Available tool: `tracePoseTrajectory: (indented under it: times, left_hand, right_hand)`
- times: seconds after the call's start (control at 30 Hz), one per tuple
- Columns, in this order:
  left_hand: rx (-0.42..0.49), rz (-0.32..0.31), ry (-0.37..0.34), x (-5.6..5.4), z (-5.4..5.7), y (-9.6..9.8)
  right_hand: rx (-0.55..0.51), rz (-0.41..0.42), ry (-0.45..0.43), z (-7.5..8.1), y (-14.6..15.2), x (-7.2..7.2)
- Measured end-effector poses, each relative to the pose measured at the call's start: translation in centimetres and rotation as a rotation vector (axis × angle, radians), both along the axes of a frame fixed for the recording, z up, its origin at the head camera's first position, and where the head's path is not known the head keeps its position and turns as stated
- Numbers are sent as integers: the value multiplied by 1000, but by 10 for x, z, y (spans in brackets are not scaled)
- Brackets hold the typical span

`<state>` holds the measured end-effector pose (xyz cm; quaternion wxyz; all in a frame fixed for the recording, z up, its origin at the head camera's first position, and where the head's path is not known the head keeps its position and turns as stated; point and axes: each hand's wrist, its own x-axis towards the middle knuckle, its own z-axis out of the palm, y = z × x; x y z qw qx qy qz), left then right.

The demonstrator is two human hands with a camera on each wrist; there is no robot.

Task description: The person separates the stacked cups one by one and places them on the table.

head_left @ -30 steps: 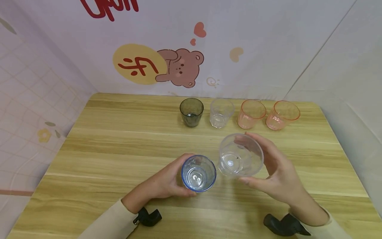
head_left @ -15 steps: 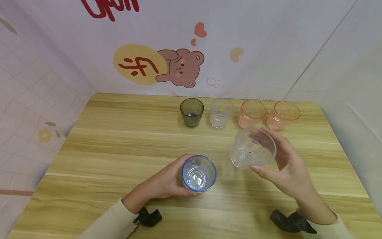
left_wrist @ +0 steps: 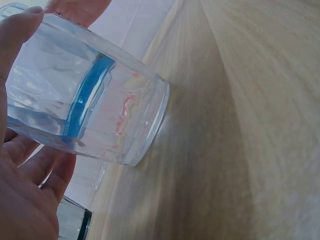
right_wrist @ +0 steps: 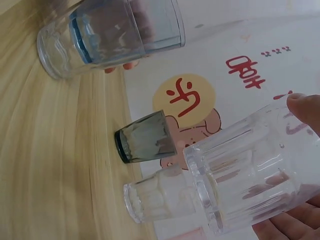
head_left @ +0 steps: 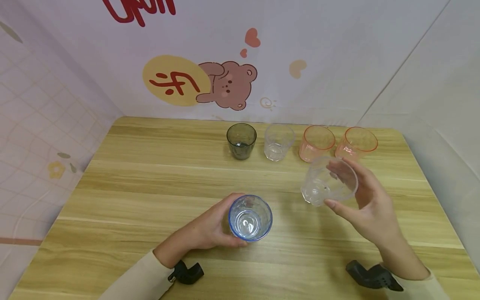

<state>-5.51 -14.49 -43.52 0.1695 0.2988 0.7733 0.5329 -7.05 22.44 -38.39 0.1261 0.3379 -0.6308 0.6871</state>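
My left hand [head_left: 215, 229] grips a blue-rimmed clear cup [head_left: 250, 218] upright in front of me. In the left wrist view a blue band [left_wrist: 90, 95] shows partway up inside clear walls. The right wrist view shows this blue-tinted cup nested in a clear outer cup [right_wrist: 55, 50], whose base is close to the table. To the right, my right hand [head_left: 375, 212] holds another clear cup [head_left: 330, 183] between thumb and fingers. This cup is raised and tilted, its base pointing left, with nothing seen inside it.
Along the back of the wooden table [head_left: 150, 166] stand a dark grey cup [head_left: 241, 141], a clear cup [head_left: 278, 143] and two pink cups with orange-red rims, one [head_left: 316, 143] left of the other [head_left: 356, 141]. Behind them rises a white wall [head_left: 337, 50] with a printed bear.
My right hand has carried its clear cup right and away from me, off from beside the blue-rimmed cup, and the cup tilts more. The left hand stays in place.
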Motion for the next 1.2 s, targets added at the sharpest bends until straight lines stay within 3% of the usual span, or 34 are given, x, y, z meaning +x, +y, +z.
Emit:
tracePoseTrajectory:
  times: [0.33,0.83,1.2]
  left_hand:
    - [-1,0,-25,0,2,0]
    - [7,0,-22,0,0,0]
    - [-2,3,-8,0,-1,0]
  right_hand:
    - [1,-48,-24,-7,14,-2]
    - [73,-210,-62,-17,32,-6]
    - [44,-247,-143,-26,44,-5]
